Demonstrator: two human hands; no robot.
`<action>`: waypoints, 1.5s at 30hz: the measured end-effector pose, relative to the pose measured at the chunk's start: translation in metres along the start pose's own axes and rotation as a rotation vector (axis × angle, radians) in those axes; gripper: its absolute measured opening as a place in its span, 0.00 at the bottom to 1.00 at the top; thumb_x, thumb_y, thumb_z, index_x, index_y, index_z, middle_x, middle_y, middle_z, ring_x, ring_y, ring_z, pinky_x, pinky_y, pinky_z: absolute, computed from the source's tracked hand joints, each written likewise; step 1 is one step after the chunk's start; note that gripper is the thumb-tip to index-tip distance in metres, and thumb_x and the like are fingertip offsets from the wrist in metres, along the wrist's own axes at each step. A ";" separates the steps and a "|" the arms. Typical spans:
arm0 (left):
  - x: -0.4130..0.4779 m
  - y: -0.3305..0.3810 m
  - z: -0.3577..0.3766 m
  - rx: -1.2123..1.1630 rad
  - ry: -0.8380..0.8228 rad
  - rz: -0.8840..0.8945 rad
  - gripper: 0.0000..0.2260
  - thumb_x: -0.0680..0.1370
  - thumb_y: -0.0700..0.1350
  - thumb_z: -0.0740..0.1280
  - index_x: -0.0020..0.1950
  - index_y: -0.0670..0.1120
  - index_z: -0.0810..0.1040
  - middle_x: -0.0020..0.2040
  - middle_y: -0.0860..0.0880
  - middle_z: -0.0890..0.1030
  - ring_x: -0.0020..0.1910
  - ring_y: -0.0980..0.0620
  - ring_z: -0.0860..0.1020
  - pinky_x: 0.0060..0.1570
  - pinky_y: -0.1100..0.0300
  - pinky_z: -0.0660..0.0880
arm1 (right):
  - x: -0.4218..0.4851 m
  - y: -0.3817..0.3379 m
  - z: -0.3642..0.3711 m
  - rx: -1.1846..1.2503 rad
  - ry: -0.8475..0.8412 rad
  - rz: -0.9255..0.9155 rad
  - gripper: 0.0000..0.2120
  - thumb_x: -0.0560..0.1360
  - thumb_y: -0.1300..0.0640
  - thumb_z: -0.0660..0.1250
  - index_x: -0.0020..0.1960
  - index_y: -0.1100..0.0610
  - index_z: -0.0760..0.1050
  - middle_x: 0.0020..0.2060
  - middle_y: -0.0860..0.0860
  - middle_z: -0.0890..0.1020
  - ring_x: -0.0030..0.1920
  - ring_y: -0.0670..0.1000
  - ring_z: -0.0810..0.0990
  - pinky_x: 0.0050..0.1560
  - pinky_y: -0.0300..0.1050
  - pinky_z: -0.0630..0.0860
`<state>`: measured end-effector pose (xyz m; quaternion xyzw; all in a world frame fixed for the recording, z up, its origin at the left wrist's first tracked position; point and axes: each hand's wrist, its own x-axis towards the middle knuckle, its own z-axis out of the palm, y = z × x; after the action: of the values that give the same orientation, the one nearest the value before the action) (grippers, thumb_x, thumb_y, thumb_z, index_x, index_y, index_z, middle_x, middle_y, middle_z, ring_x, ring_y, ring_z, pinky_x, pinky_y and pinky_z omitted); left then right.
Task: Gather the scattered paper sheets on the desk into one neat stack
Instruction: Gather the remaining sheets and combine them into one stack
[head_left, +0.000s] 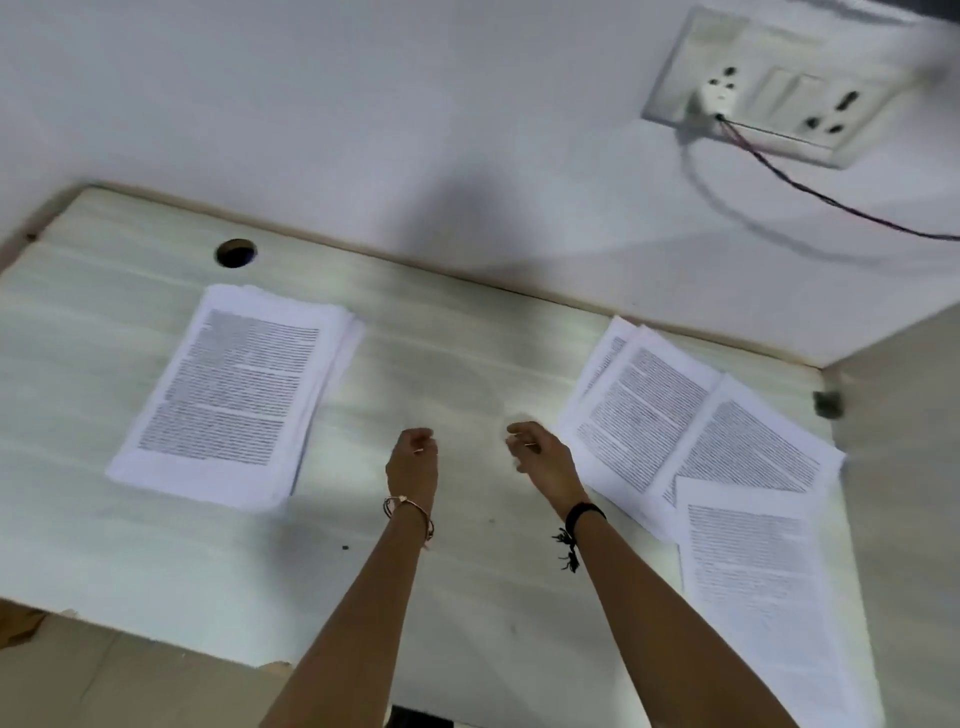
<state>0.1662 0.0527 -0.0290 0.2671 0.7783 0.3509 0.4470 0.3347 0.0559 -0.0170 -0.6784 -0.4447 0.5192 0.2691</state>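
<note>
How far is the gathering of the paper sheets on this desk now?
Done: a fairly neat stack lies on the left side of the desk. In hand: nothing; the left hand and right hand hover loosely curled between the papers. Left: the loose sheets overlapping at angles on the right, including the near sheet, must join the stack.

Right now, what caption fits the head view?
Left hand and right hand, both empty, hover over the desk between a paper stack and loose overlapping sheets.
</note>
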 end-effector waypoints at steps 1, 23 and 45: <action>-0.007 -0.002 0.013 0.008 -0.089 -0.016 0.08 0.75 0.39 0.64 0.51 0.46 0.80 0.52 0.43 0.82 0.53 0.41 0.79 0.53 0.51 0.77 | -0.007 0.011 -0.015 -0.013 0.075 0.001 0.05 0.78 0.56 0.65 0.52 0.53 0.77 0.47 0.47 0.80 0.45 0.48 0.79 0.46 0.34 0.74; -0.190 -0.033 0.226 0.388 -1.008 0.104 0.33 0.56 0.54 0.69 0.58 0.39 0.78 0.52 0.42 0.81 0.54 0.43 0.80 0.57 0.51 0.76 | -0.125 0.197 -0.249 -0.117 0.629 0.325 0.24 0.74 0.53 0.70 0.64 0.62 0.67 0.46 0.55 0.77 0.50 0.58 0.79 0.48 0.49 0.73; -0.100 0.041 0.243 0.625 -0.523 0.217 0.15 0.79 0.50 0.62 0.56 0.40 0.79 0.52 0.41 0.79 0.53 0.43 0.77 0.48 0.57 0.71 | -0.001 0.143 -0.259 -0.050 0.581 0.265 0.25 0.71 0.60 0.72 0.64 0.64 0.67 0.62 0.60 0.72 0.64 0.58 0.69 0.59 0.42 0.66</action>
<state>0.4308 0.0799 -0.0320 0.5503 0.6750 0.0631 0.4875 0.6259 0.0140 -0.0529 -0.8567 -0.2695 0.3234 0.2980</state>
